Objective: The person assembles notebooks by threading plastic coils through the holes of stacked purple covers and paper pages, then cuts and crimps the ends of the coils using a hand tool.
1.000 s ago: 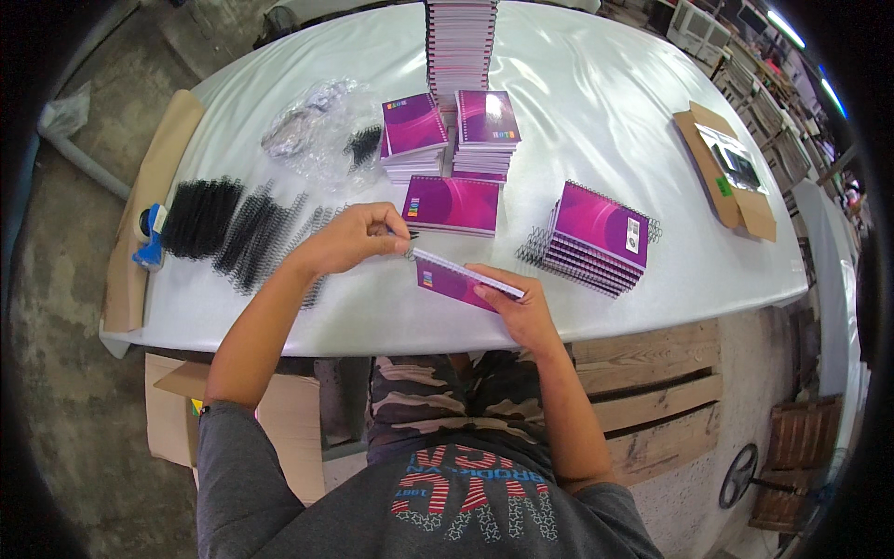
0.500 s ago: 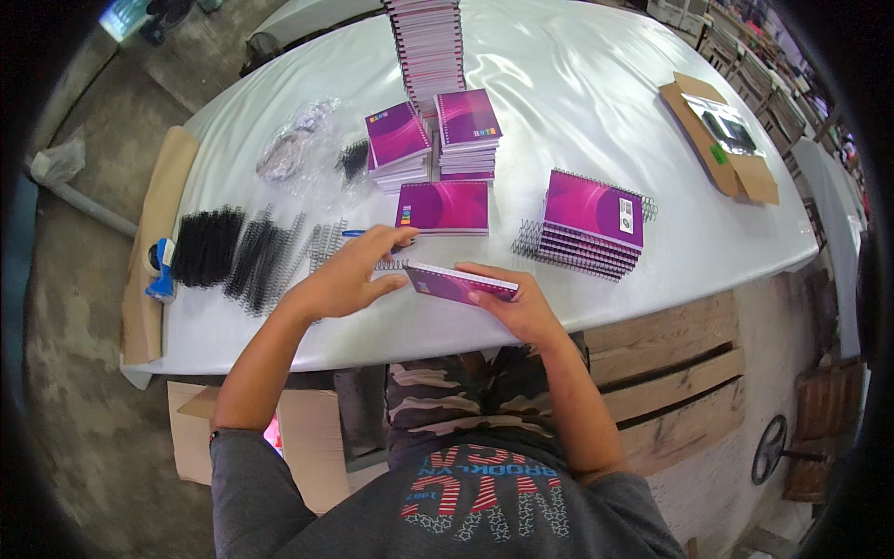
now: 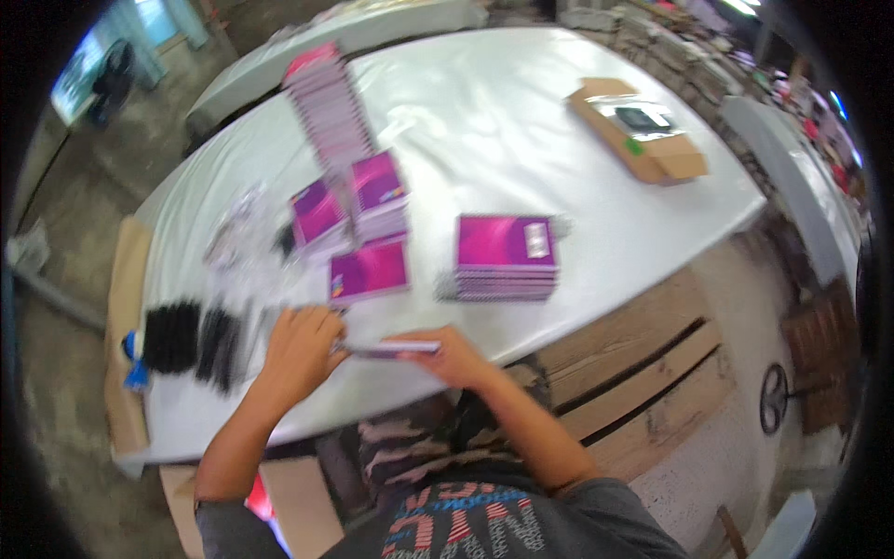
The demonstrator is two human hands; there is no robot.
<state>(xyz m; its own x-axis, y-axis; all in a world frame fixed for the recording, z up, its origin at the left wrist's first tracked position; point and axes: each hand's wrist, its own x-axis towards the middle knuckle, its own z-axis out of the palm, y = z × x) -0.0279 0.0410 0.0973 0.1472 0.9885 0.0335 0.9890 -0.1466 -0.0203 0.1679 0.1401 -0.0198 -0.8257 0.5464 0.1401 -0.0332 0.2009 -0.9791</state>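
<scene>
We see the thin purple notebook (image 3: 391, 349) lying edge-on between our hands at the near rim of the table (image 3: 521, 121), long axis left to right. The left hand (image 3: 303, 349) curls over its left end, the right hand (image 3: 452, 354) grips its right. Motion blur hides the fingers and any binding coil.

You look from one head camera, high above the desk (image 3: 484, 121), facing steeply down and forward. The desk fills the centre and runs toward 12 o'clock. Your own forearms enter from 6 o'clock, quite near. The rim bends and darkens.
</scene>
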